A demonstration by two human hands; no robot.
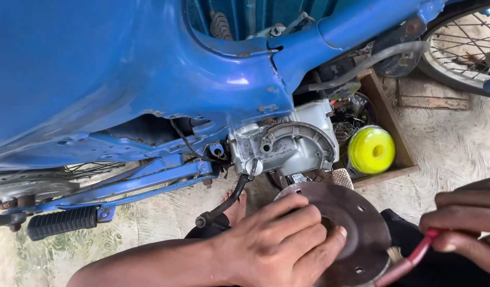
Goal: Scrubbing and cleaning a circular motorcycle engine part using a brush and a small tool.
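My left hand (pixel 279 242) grips a round dark metal disc (pixel 356 223) with holes in it, fingers curled over its left edge and centre opening. At the lower right, my right hand (pixel 465 223) is closed around the red handle of a tool (pixel 410 263) whose shaft runs down toward the disc's lower rim; its tip is hidden. Just above the disc sits the silver engine casing (pixel 290 146) of a blue motorcycle (pixel 123 79), its curved side opening exposed.
A wooden box (pixel 391 117) right of the engine holds a yellow spool (pixel 371 149) and a tangle of small parts. A black footpeg (pixel 61 222) juts out lower left. A spoked wheel (pixel 463 45) sits at the top right. A bare foot (pixel 237 207) rests under the engine.
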